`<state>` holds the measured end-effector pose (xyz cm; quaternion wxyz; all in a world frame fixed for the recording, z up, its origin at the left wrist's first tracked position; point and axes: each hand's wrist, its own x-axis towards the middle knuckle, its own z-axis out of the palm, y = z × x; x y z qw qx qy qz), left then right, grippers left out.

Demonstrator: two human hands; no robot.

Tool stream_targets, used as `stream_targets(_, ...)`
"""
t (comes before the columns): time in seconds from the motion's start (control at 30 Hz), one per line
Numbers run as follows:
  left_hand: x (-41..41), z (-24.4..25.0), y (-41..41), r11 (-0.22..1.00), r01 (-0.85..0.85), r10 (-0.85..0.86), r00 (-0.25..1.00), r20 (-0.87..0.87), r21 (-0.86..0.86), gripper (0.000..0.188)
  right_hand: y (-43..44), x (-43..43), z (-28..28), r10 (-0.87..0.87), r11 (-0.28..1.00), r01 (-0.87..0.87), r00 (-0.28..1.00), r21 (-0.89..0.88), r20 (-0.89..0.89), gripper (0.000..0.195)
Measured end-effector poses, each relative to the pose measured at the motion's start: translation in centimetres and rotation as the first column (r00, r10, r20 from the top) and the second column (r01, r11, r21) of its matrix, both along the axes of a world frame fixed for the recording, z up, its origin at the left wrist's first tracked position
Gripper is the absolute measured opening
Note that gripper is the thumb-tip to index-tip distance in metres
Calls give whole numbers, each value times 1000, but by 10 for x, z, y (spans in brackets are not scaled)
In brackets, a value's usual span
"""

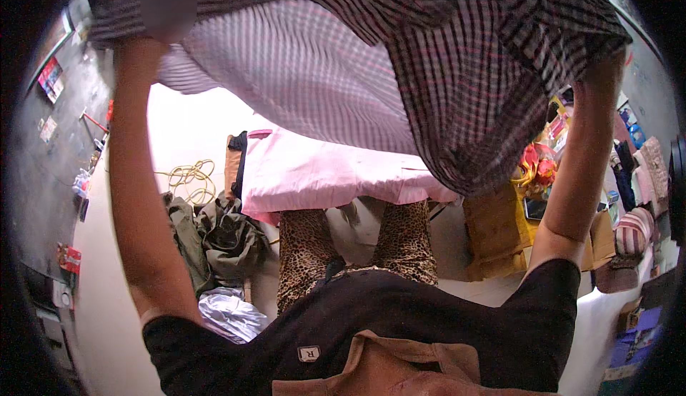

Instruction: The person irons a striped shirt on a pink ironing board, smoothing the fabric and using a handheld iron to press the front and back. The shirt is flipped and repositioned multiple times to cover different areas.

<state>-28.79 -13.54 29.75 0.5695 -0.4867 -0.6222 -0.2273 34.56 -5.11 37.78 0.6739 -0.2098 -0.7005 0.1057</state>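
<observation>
A dark checked garment [471,74], with black, white and pinkish lines, is spread in the air between my two raised arms. My left forearm [134,128] reaches up to its left end, where cloth and a blurred patch cover my left hand. At the other end the cloth covers my right hand, and only my right forearm [573,155] shows below it. The garment's lighter side bellies down in the middle, and a bunched dark fold hangs on the right. Under it a pink cloth [332,176] lies flat, its near edge hanging over my leopard-print trouser legs [303,251].
Crumpled olive cloth [230,235] and a shiny silver-white bundle [233,313] lie at my left. Beyond them is a coiled yellow cord [193,179]. On my right are a brown cardboard piece [493,235], a phone-like device [534,209] and a striped fabric roll [635,230].
</observation>
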Motion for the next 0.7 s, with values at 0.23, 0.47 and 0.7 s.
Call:
stream_targets(0.23,-10,90,-20,993,113,-121,943,309,45,53,-2,-27,-44,149,965,-132,987,-225,62,39)
stream_targets(0.47,42,103,92,877,471,-444,716,539,96,46,-40,-47,-126,342,833,-170,907,-527,247,37)
stream_targets(0.7,89,-52,267,712,699,-291,210,933,65,39,-46,-54,-193,257,671,-34,948,-741,190,35)
